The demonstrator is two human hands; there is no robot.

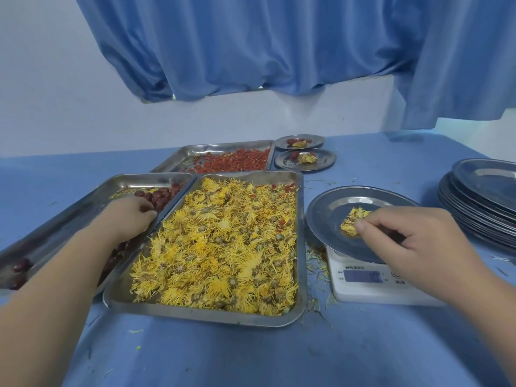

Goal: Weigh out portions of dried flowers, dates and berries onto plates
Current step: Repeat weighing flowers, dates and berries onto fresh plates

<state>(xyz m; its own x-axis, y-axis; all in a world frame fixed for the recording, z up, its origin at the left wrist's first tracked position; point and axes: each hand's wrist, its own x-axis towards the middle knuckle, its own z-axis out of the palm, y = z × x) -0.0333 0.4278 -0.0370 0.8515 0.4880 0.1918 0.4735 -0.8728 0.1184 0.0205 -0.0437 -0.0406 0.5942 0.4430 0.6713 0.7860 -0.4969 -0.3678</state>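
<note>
Ur R hand point(405, 241) is over the plate point(321, 216) on the scale point(371, 286), thumb + fingertips pinching 1 dried flower point(350, 222) that sits mid-plate. L hand point(131, 216) is down in the dates tray point(69, 216), fingers curled round dates point(159, 198); how many, can't tell. The flower tray point(195, 315) is between ur hands, the berries point(237, 162) are in the far tray, and 2 filled plates point(321, 160) are beside it. Spare plates point(480, 208) are stacked at far R. Scale readout is too blurry to read.

Handling, my guess: the flower weighs next to nothing and is brittle. Loose petals point(317, 263) already litter the cloth by the scale. Hold it at the dense center, not the petal tips, w/ light pressure. Dates look firm and smooth, so grip across the middle, a few at a time. Berries are tiny and loose, prob. best taken as a small pinch. Seems like the flower step is on and dates are next.
</note>
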